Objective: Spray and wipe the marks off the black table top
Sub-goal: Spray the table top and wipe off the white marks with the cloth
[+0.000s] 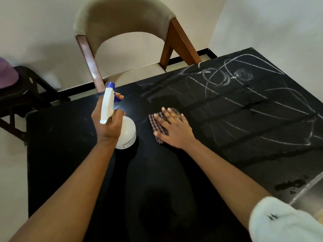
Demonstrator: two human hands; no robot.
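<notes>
The tabletop (70, 154) is black, matt and smooth, with chalky white marks (262, 105) and glossy wet patches (290, 185). The spray bottle (126, 131) in my left hand (106, 124) is smooth translucent white plastic. The cloth (158, 124) under my right hand (174, 128) is checked woven fabric.

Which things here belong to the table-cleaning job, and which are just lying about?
Job: spray bottle in the left hand; checked cloth under the flat right hand; chalk marks; black table top.
Lying about: beige chair; dark stool; purple object at the left edge.
</notes>
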